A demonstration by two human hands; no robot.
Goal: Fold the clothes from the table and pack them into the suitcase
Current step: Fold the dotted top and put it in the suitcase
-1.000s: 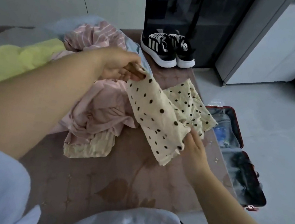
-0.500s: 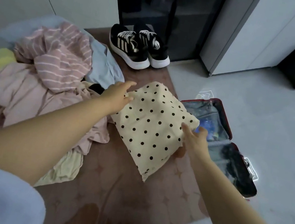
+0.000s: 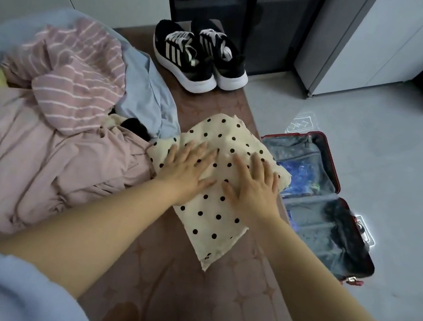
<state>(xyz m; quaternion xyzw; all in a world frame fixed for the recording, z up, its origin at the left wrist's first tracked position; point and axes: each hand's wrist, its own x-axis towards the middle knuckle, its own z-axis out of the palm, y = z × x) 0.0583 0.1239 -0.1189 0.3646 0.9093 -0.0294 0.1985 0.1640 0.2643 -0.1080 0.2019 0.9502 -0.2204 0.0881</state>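
1. The folded polka-dot garment (image 3: 213, 217) is pressed flat on the table (image 3: 181, 291) by the left hand (image 3: 189, 169) and right hand (image 3: 253, 187), fingers (image 3: 256, 164) straight, nothing gripped.
2. It is not yet packed; the open suitcase (image 3: 304, 155) lies just beside.
3. A heap of unfolded clothes (image 3: 44, 153) is left.

Brown table (image 3: 183, 282) w/ clothes pile (image 3: 45, 148), dotted garment (image 3: 211, 217), sneakers (image 3: 199, 56) (far end).

Polka-dot garment (image 3: 211, 217): matt woven cloth. Table cover (image 3: 180, 296): matt patterned fabric. Suitcase (image 3: 288, 151) at 3 o'clock: glossy red rim, fabric lining.
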